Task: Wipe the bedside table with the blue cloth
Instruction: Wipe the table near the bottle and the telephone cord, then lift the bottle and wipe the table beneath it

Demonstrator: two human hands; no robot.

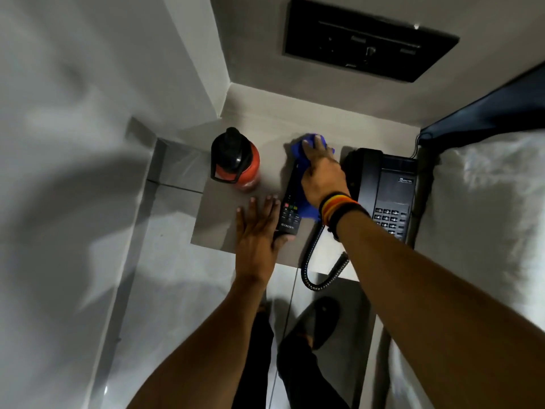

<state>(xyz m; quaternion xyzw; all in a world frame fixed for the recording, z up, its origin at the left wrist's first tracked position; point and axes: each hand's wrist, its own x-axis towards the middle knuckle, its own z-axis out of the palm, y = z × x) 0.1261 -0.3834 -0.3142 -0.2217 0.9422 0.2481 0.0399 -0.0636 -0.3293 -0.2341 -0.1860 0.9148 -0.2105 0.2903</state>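
Observation:
The bedside table [218, 219] is a small grey top set in a wall corner. My right hand [323, 175] presses the blue cloth [298, 150] flat against the table near its back middle; a strip of the cloth also shows under my wrist. My left hand [256, 231] lies flat with fingers spread on the table's front edge, its thumb touching the near end of a black remote control [290, 214]. Part of the remote is hidden under the cloth and my right hand.
A red bottle with a black lid [236, 160] stands at the table's back left. A black desk phone [383, 190] fills the right side, its coiled cord [318, 270] hanging over the front edge. A white bed [486, 216] lies right; a black wall panel [368, 39] sits above.

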